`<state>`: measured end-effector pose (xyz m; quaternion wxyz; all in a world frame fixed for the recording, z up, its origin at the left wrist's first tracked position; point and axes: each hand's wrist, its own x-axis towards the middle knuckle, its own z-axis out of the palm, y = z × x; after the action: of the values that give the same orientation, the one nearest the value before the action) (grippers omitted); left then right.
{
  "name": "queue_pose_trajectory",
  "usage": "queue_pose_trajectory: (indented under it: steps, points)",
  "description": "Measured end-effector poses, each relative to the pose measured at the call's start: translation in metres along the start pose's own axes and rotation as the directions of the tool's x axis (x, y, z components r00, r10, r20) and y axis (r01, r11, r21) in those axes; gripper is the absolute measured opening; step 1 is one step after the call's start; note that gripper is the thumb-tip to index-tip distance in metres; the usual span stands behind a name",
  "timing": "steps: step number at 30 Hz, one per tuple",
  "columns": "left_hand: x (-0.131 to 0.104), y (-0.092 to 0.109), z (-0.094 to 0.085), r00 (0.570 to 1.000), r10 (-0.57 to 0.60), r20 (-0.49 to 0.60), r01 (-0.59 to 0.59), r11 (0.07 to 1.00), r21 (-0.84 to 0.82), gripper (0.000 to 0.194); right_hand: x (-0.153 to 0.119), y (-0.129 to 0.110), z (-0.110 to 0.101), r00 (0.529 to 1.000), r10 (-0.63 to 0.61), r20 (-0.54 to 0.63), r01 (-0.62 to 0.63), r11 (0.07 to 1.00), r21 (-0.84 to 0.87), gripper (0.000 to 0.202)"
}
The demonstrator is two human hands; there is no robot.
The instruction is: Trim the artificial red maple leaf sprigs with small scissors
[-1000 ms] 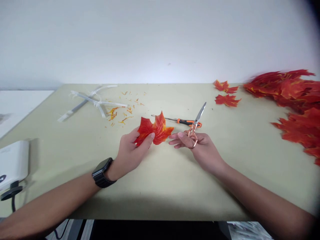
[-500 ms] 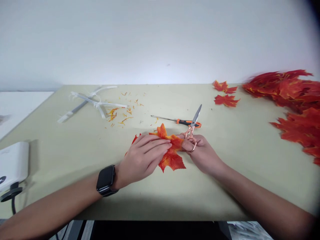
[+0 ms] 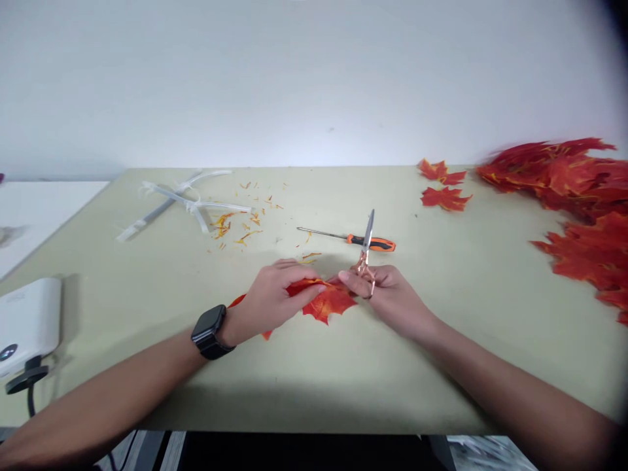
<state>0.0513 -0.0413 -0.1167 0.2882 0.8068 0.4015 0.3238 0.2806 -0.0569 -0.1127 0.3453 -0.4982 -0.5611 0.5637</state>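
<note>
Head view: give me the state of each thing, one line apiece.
Left hand: gripping the red leaf.
Right hand: holding the scissors, fingers at the leaf's edge.
Red leaf: folded, low over the table.
Scissors: blades shut, pointing up and away.
Screwdriver: lying flat, untouched.
Two loose leaves: flat, far right.
Leaf pile: heaped at the right edge.
Clippings: scattered by the white plastic stems.

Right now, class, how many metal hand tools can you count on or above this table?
2. The scissors are in the right hand, blades pointing up. The screwdriver lies on the table just behind that hand. None seem hidden.
</note>
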Motion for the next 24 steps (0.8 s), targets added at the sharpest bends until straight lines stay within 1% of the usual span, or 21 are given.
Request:
queue_pose_trajectory:
  steps: [1, 3, 4, 6, 8, 10, 12, 13, 14, 16, 18, 20, 22, 24]
  points:
    - [0.0, 0.002, -0.002, 0.997, -0.082, -0.004, 0.081, 0.996, -0.047, 0.021, 0.001, 0.0, -0.003, 0.999, 0.005, -0.05, -0.005, 1.0, 0.001, 0.044]
    - [0.002, 0.004, -0.006, 0.971, -0.24, -0.01, 0.236, 0.962, -0.137, 0.026, 0.004, -0.001, -0.01, 0.992, 0.002, -0.127, -0.002, 1.0, 0.004, 0.044]
    - [0.004, 0.004, -0.008, 0.954, -0.3, -0.014, 0.292, 0.938, -0.186, 0.027, 0.006, 0.0, -0.013, 0.99, 0.001, -0.142, 0.0, 1.0, 0.004, 0.044]
    - [0.008, 0.002, -0.011, 0.919, -0.393, -0.022, 0.366, 0.875, -0.318, 0.025, 0.008, 0.0, -0.019, 0.991, 0.006, -0.133, -0.006, 1.0, 0.001, 0.042]
    - [0.011, -0.002, -0.013, 0.884, -0.467, -0.003, 0.408, 0.776, -0.48, 0.019, 0.008, 0.0, -0.022, 0.995, 0.016, -0.096, -0.016, 1.0, 0.007, 0.041]
    - [0.013, -0.007, -0.014, 0.855, -0.517, 0.041, 0.426, 0.655, -0.624, 0.018, 0.007, 0.0, -0.022, 0.998, 0.018, -0.054, -0.017, 0.999, 0.03, 0.042]
    - [0.014, -0.009, -0.014, 0.845, -0.53, 0.068, 0.416, 0.572, -0.707, 0.02, 0.006, 0.0, -0.022, 1.0, 0.017, -0.017, -0.016, 0.999, 0.052, 0.045]
    - [0.014, -0.009, -0.015, 0.847, -0.527, 0.065, 0.403, 0.559, -0.725, 0.019, 0.006, 0.0, -0.021, 1.0, 0.017, 0.0, -0.017, 0.998, 0.053, 0.047]
    - [0.014, -0.009, -0.016, 0.85, -0.523, 0.059, 0.396, 0.561, -0.727, 0.017, 0.006, -0.001, -0.02, 1.0, 0.019, 0.019, -0.02, 0.999, 0.048, 0.048]
    - [0.014, -0.007, -0.018, 0.849, -0.527, 0.032, 0.399, 0.6, -0.694, 0.016, 0.005, -0.002, -0.018, 0.998, 0.018, 0.063, -0.02, 0.999, 0.037, 0.05]
    - [0.015, -0.004, -0.02, 0.849, -0.528, -0.004, 0.403, 0.653, -0.641, 0.024, 0.004, -0.004, -0.016, 0.994, 0.008, 0.109, -0.012, 1.0, 0.028, 0.052]
    - [0.015, -0.004, -0.022, 0.867, -0.498, -0.018, 0.386, 0.693, -0.609, 0.028, 0.002, -0.006, -0.014, 0.991, -0.016, 0.136, 0.015, 1.0, 0.011, 0.054]
    - [0.016, -0.005, -0.023, 0.888, -0.459, 0.01, 0.371, 0.704, -0.605, 0.028, -0.001, -0.008, -0.011, 0.99, -0.033, 0.14, 0.034, 0.999, -0.005, 0.053]
    - [0.015, -0.008, -0.022, 0.895, -0.442, 0.054, 0.378, 0.692, -0.615, 0.027, -0.003, -0.01, -0.01, 0.99, -0.033, 0.139, 0.034, 0.999, -0.008, 0.052]
